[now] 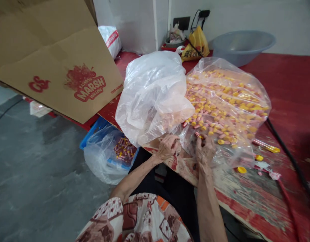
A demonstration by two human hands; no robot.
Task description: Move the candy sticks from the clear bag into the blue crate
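1. Head view, lower centre: the right hand pinches a small yellow-capped tube at the near edge of the clear bag.
2. Left of it, the left hand is curled by the white bag; I cannot tell whether it grips anything.

plastic bags between table edge and basin

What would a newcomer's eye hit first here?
Probably the big clear bag of yellow-capped pink tubes, spread on the red table beyond the right hand. Then the large cardboard box with red marshmallow print, tilted at upper left.
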